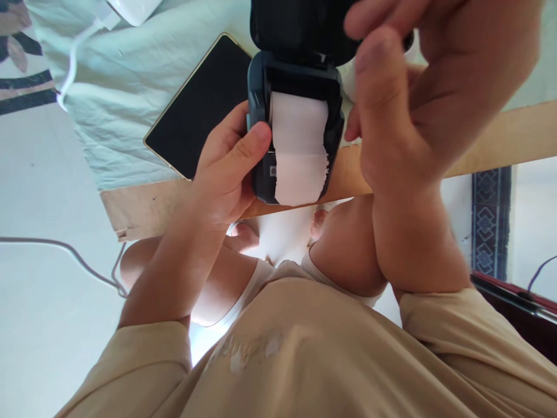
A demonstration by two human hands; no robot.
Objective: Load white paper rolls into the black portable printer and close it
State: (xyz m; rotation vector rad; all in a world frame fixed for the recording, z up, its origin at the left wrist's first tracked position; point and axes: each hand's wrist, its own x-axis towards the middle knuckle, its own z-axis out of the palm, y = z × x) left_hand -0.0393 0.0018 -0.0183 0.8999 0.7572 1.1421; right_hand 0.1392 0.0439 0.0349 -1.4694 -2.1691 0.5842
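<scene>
Both hands grip one printer: left hand (pixel 226 168) beside printer (pixel 296 128), right hand (pixel 404 98) opposite.

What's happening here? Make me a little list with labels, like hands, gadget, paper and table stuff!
left hand: left hand grips the side of the small dark printer
right hand: right hand raised by the printer's open lid; whether it touches is unclear
paper: white paper roll sits in the printer, its torn end hanging out
table stuff: dark tablet lies on a pale cloth over the wooden table
cable: white cable on the cloth
</scene>
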